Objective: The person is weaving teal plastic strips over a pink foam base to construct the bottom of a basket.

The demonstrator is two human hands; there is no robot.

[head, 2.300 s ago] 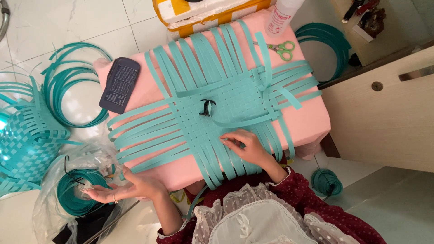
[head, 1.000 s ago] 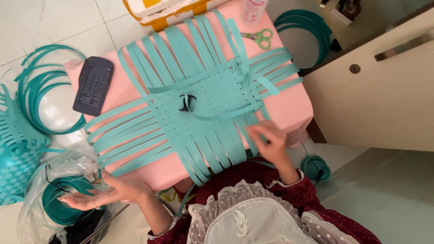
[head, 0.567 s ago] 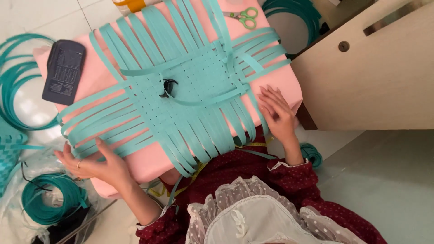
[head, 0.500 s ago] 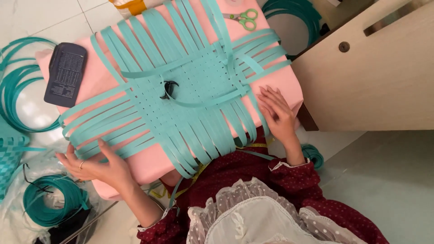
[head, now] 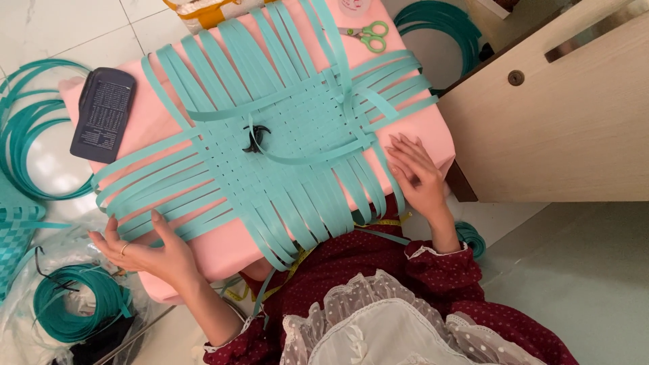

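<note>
A mat woven from flat teal strips [head: 291, 135] lies on a pink cushioned board [head: 422, 128] on my lap. Loose strip ends stick out on all four sides. A small black clip [head: 255, 139] sits near the middle of the weave. My left hand [head: 145, 250] rests on the near left corner of the board, fingers spread over the strip ends there. On the right edge my right hand [head: 416, 172] lies flat against the board beside the strip ends. Neither hand holds anything.
A dark blue flat case [head: 103, 113] lies on the board's far left corner. Green-handled scissors [head: 368, 35] lie at the far edge. Coils of teal strip [head: 74, 311] are on the floor at left, another coil [head: 439, 27] is beyond the board. A wooden cabinet [head: 561, 115] stands right.
My left hand came up from the coil on the floor to the board's near left corner. My right hand left the weave's near edge and went to the board's right side.
</note>
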